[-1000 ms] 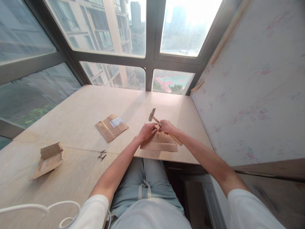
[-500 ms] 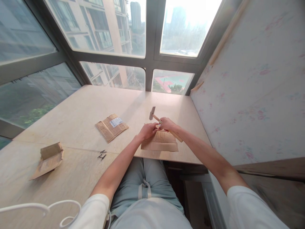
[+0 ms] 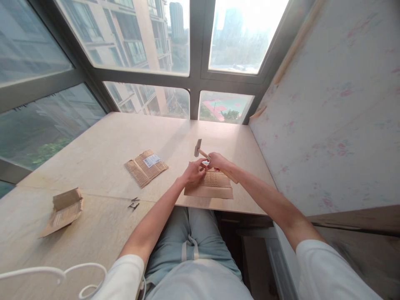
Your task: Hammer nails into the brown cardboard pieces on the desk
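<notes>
Right hand [image 3: 218, 161] grips pale wooden-handled hammer [image 3: 203, 153]; left hand [image 3: 194, 171], fingers curled, contents unclear to me, over brown hole-punched cardboard [image 3: 209, 190].

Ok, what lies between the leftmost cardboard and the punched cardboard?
In the head view: dark nail-like pieces on the tabletop, then the left forearm, nearer the punched cardboard.

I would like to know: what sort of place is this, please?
Probably a window corner or enclosed balcony in an upper-floor home: large windows overlook a neighbouring building, and a flower-patterned wall stands beside the light wooden worktop.
</notes>
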The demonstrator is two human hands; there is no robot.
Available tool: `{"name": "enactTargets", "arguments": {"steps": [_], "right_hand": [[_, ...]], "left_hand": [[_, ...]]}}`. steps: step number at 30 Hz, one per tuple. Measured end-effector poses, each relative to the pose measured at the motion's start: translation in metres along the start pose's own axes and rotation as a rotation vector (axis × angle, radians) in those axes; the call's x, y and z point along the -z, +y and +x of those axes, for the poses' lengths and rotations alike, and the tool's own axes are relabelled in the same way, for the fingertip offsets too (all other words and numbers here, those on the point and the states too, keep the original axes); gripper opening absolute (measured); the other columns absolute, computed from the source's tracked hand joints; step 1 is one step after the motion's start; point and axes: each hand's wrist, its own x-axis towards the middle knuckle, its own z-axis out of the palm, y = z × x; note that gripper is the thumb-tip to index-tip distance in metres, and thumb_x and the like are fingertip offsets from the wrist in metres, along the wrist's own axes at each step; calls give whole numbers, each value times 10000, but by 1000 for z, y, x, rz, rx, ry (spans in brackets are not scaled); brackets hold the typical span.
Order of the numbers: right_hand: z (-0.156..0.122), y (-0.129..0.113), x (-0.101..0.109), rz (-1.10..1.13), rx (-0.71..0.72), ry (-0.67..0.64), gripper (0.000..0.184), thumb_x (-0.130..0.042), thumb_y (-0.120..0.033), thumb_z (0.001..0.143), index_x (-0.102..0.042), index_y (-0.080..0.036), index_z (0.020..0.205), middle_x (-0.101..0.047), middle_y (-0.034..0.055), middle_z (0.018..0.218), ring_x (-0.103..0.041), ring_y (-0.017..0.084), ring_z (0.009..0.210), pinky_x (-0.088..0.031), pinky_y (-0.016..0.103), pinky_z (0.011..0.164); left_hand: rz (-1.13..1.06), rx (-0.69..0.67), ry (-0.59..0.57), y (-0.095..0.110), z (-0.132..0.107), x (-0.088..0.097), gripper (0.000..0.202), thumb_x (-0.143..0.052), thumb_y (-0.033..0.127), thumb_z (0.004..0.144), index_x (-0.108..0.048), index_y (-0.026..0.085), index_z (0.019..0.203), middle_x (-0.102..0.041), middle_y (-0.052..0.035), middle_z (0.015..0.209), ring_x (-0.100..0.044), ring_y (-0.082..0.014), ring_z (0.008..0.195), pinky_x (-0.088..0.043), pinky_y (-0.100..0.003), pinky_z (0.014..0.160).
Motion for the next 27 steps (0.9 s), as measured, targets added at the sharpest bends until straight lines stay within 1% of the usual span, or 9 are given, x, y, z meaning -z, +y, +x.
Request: {"name": "enactTargets", "arguments": {"steps": [4, 7, 13, 18, 19, 21, 24, 27], "right_hand": [[-2, -1, 1, 4, 6, 2, 423, -868, -146, 570, -547, -157, 844, -496, -78, 402, -513, 120, 321, -381, 190, 312], [-3, -1, 1, 12, 14, 3, 424, -872, -149, 567, -542, -161, 832, -495, -80, 408, -511, 116, 319, -373, 185, 307], [-3, 1, 1, 19, 13, -5, 410, -877, -151, 549, -537, -165, 778, -476, -87, 387, -492, 105, 307, -351, 175, 299], [-5, -1, 2, 35, 5, -6, 407, -883, -175, 557, -531, -168, 760, -466, -86, 371, -483, 107, 303, -345, 181, 304], [-7, -2, 2, 43, 8, -5, 387, -876, -200, 583, -529, -168, 753, -466, -82, 370, -480, 105, 303, -342, 180, 306], [-12, -4, 5, 61, 25, 6, 326, -827, -269, 679, -524, -165, 735, -488, -62, 389, -471, 95, 301, -335, 183, 308], [-25, -6, 11, 89, 72, 55, 275, -642, -368, 868, -508, -164, 743, -562, -21, 491, -451, 74, 291, -319, 192, 302], [-46, -3, 17, 109, 116, 108, 286, -463, -392, 967, -483, -176, 781, -564, -28, 558, -426, 55, 275, -292, 193, 293]], "left_hand": [[-23, 21, -7, -1, 2, -1, 497, -597, 150, 775, -498, 211, 1258, -742, -18, 954, -684, -185, 940, -491, -332, 911], [-23, 40, 13, -1, 3, -3, 464, -605, 167, 788, -514, 211, 1241, -744, -27, 958, -684, -192, 944, -481, -347, 927], [-14, 38, 61, -3, 5, -10, 398, -607, 194, 821, -556, 214, 1216, -752, -14, 891, -693, -179, 903, -489, -316, 900], [23, 72, 68, -2, 5, -10, 397, -605, 175, 821, -576, 226, 1214, -753, -10, 899, -692, -185, 904, -490, -314, 888], [27, 68, 73, -1, 5, -10, 404, -607, 162, 814, -578, 226, 1212, -752, -11, 903, -691, -186, 906, -491, -314, 884], [36, 59, 80, -1, 5, -10, 413, -616, 144, 797, -584, 226, 1202, -750, -14, 914, -689, -190, 913, -494, -316, 879], [46, 61, 84, -2, 5, -11, 424, -635, 140, 784, -581, 217, 1198, -748, -20, 920, -689, -195, 913, -491, -332, 897], [39, 65, 96, -3, 4, -13, 456, -642, 137, 784, -555, 200, 1227, -749, -24, 906, -689, -190, 909, -486, -340, 914]]}}
